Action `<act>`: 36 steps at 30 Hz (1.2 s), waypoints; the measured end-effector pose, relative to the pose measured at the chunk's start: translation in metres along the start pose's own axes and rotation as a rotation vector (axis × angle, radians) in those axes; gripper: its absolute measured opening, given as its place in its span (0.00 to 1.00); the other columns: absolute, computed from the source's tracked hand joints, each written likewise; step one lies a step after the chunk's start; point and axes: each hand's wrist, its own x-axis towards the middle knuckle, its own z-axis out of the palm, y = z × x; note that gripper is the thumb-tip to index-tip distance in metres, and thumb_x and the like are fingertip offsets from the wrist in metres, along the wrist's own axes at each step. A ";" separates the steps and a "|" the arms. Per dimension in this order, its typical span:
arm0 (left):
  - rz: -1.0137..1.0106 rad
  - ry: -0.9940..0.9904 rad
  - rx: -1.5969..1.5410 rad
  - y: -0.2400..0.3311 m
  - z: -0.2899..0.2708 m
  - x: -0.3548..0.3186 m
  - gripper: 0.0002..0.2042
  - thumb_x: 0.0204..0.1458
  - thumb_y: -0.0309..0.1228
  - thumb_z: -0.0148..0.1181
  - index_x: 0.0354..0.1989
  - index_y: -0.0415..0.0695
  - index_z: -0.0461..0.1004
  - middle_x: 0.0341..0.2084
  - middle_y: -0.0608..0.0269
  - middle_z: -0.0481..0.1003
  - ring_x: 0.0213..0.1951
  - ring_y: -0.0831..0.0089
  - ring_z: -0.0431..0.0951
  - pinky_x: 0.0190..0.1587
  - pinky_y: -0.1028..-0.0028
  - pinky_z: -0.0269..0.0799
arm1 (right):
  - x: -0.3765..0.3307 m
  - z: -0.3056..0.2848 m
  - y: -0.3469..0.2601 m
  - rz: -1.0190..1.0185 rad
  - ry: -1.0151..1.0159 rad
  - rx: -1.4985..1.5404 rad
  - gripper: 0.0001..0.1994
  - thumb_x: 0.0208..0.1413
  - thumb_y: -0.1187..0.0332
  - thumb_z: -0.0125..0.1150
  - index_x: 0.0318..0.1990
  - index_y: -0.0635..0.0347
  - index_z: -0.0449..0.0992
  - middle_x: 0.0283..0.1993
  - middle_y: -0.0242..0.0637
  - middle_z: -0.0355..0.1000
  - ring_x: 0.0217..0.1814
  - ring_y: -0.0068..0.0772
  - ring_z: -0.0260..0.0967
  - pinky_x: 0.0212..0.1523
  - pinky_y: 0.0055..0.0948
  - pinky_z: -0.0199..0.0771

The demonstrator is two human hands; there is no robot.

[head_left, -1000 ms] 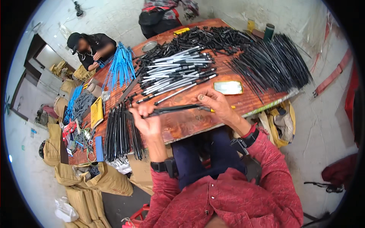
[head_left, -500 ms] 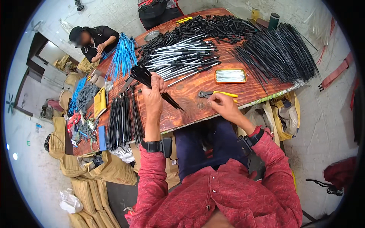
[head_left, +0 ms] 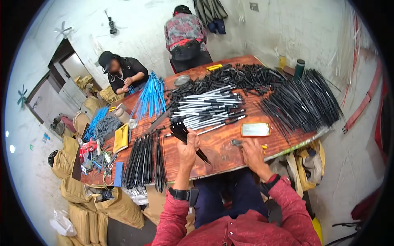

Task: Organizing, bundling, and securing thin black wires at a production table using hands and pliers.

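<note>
1. Fingers of the left hand are curling into a closed fist around a slanting bundle of thin black rods, its ends sticking out on both sides of the grip.
2. That bundle is sitting to the left of a rectangular, yellow-rimmed tray of thin silvery pieces, and nearer the person; whether its lower end is touching the reddish-brown wooden table is not showing.
3. On the near side of the tray, the right hand is reaching over grey-headed, yellow-handled pliers, its fingers bending loosely; the hand is covering the middle of the tool, so one cannot tell whether it is gripping.
4. Left of the tray and slightly beyond it, silver-and-black slender rods are lying in a loose pile.
5. Beyond the tray, small black plastic-looking parts are heaping up in a long bank.
6. To the tray's right, long thin black strips are fanning out in a large stack.
7. Well left of the tray, slim black rods in a row are overhanging the table's near edge.
</note>
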 end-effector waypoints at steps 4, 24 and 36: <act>-0.088 0.181 -0.383 -0.006 -0.002 0.002 0.13 0.72 0.44 0.49 0.41 0.46 0.65 0.20 0.74 0.57 0.20 0.84 0.56 0.22 0.80 0.54 | -0.004 -0.001 -0.041 -0.004 -0.171 0.383 0.12 0.64 0.59 0.58 0.44 0.59 0.77 0.45 0.41 0.76 0.47 0.47 0.73 0.44 0.43 0.74; -0.455 0.240 -0.054 -0.027 -0.031 -0.032 0.19 0.69 0.45 0.55 0.55 0.41 0.68 0.27 0.72 0.65 0.26 0.82 0.64 0.29 0.79 0.62 | -0.060 -0.034 -0.090 0.731 -0.899 1.462 0.17 0.73 0.60 0.52 0.42 0.67 0.78 0.21 0.26 0.66 0.21 0.18 0.61 0.24 0.22 0.64; -0.395 0.201 0.603 -0.051 -0.079 -0.105 0.27 0.64 0.31 0.60 0.69 0.33 0.62 0.65 0.45 0.63 0.65 0.58 0.69 0.66 0.64 0.67 | -0.076 -0.071 -0.083 0.799 -0.893 1.502 0.17 0.73 0.59 0.51 0.41 0.67 0.75 0.21 0.30 0.68 0.19 0.19 0.62 0.23 0.22 0.63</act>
